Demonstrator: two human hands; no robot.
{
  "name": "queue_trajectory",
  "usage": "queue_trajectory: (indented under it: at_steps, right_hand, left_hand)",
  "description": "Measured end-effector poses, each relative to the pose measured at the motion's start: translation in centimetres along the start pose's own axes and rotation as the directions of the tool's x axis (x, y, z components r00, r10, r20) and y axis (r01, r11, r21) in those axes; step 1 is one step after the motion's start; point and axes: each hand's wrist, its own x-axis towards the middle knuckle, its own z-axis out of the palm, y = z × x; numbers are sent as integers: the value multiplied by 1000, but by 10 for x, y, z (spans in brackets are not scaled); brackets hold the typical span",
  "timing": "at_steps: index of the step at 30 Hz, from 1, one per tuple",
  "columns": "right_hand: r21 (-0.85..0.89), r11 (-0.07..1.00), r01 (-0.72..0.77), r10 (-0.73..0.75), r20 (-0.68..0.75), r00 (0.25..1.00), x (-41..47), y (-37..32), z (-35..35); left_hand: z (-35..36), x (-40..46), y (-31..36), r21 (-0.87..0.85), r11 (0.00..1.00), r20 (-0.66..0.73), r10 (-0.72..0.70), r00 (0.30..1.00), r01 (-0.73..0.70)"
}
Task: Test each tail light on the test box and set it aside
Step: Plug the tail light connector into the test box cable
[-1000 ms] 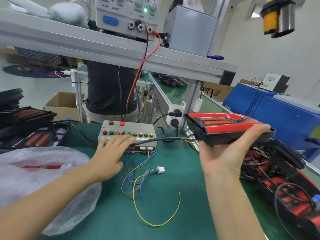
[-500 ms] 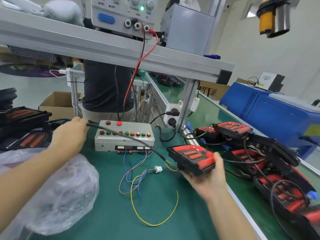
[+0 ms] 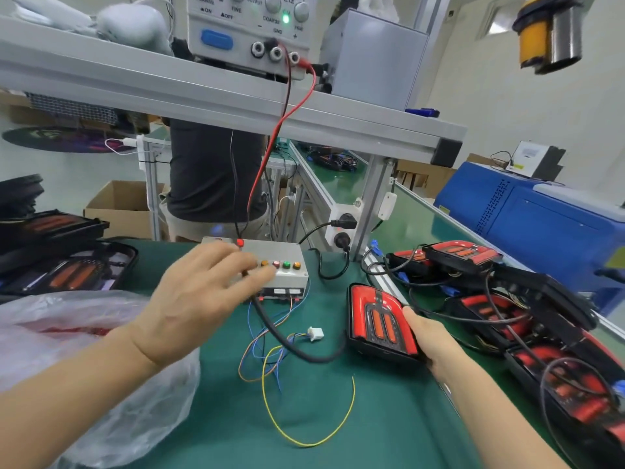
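Pinching the thick black cable [image 3: 291,346] above the grey metal test box [image 3: 287,262], the left hand [image 3: 199,299] likely steers its plug toward the sockets. Right hand [image 3: 433,343] grips the red-lensed black plastic tail light [image 3: 378,323], now lower on the green mat [image 3: 372,418], steadying it; half a second earlier the left hand was farther left.

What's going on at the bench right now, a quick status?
Left hand at test box, fingers pinching black cable. Right hand grips tail light on mat. Loose wires between them.
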Motion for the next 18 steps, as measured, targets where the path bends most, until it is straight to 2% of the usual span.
queue_trajectory:
  at_steps: [2, 3, 4, 5, 6, 7, 8, 9, 11, 13, 16, 17, 18]
  right_hand:
    - [-288, 947, 141, -169, -73, 983, -5, -11, 4]
    - [-477, 853, 211, -301, -120, 946, -10, -18, 7]
    - [-584, 758, 289, -440, -131, 888, -18, -27, 10]
    - [-601, 706, 374, -527, -94, 845, -27, -37, 16]
    - [-473, 762, 443, -518, -34, 855, -40, -49, 25]
    - [-222, 877, 427, -428, 46, 903, -54, -62, 35]
    - [52, 953, 300, -304, 192, 933, -64, -73, 46]
    - [250, 959, 135, -218, 342, 914, -70, -81, 58]
    - [423, 899, -112, -126, 496, 859, -75, -93, 76]
    - [578, 779, -243, -116, 513, 850, -75, -106, 84]
    - [796, 543, -269, -141, 403, 904, -61, -120, 80]
    - [845, 470, -256, -140, 358, 923, -56, -123, 75]
    - [876, 436, -206, -151, 297, 943, -52, -124, 70]
  left_hand:
    - [2, 5, 14, -31, 996, 2, 84, 996, -84]
    - [3, 6, 20, -49, 992, 12, 120, 993, -120]
    - [4, 6, 27, -74, 986, 24, 149, 989, -147]
    - [4, 7, 32, -98, 980, 33, 176, 984, -172]
    - [4, 8, 38, -122, 973, 36, 201, 979, -196]
    - [4, 8, 43, -138, 966, 37, 227, 973, -220]
    - [5, 7, 48, -145, 958, 45, 256, 966, -247]
    - [6, 6, 54, -146, 950, 60, 286, 956, -275]
    - [8, 4, 65, -170, 936, 69, 324, 943, -309]
    - [9, 8, 73, -227, 920, 59, 341, 938, -320]
    - [11, 16, 74, -250, 902, 60, 378, 924, -352]
    - [15, 15, 73, -263, 908, 60, 354, 933, -327]
    - [19, 13, 72, -312, 919, 83, 278, 957, -240]
